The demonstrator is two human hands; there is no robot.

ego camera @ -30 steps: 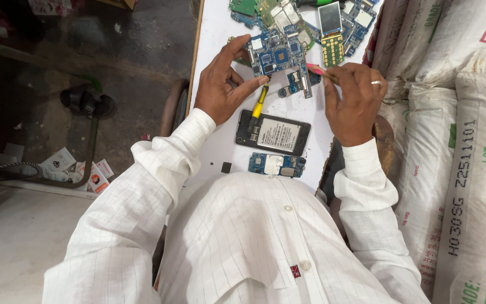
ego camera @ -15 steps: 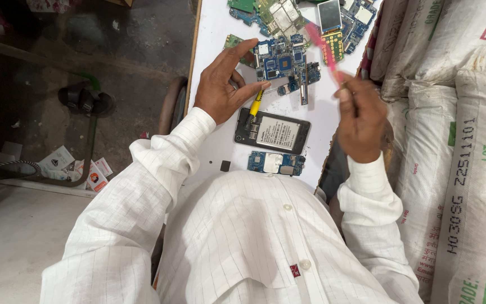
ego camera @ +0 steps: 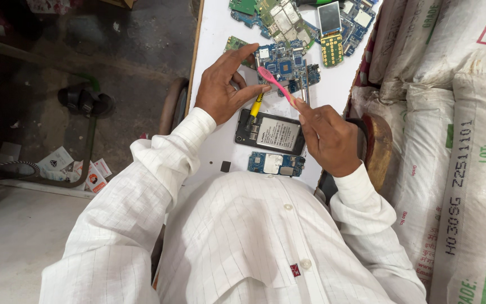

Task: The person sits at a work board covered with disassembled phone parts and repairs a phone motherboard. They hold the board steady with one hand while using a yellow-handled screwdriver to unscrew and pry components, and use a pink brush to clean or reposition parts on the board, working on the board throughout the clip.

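Closest to us on the white table (ego camera: 215, 39), right by our shirt front, sits a small blue circuit board (ego camera: 276, 163), and just past it a black phone (ego camera: 270, 133) lying back-side up with its cover off. Our right hand (ego camera: 328, 136) hovers over the phone's right end, fingers pinched shut around a pink toothbrush (ego camera: 275, 84) that angles up and left. Our left hand (ego camera: 224, 89) is curled loosely, thumb and fingers gripping a yellow-handled screwdriver (ego camera: 256, 104) while the fingertips steady a bigger blue circuit board (ego camera: 284, 61) off the table; the brush head sits right against that board. Further out there's a heap of green and blue boards (ego camera: 265, 11) plus a keypad phone front (ego camera: 331, 34). White sacks (ego camera: 451, 112) are stacked along the right.
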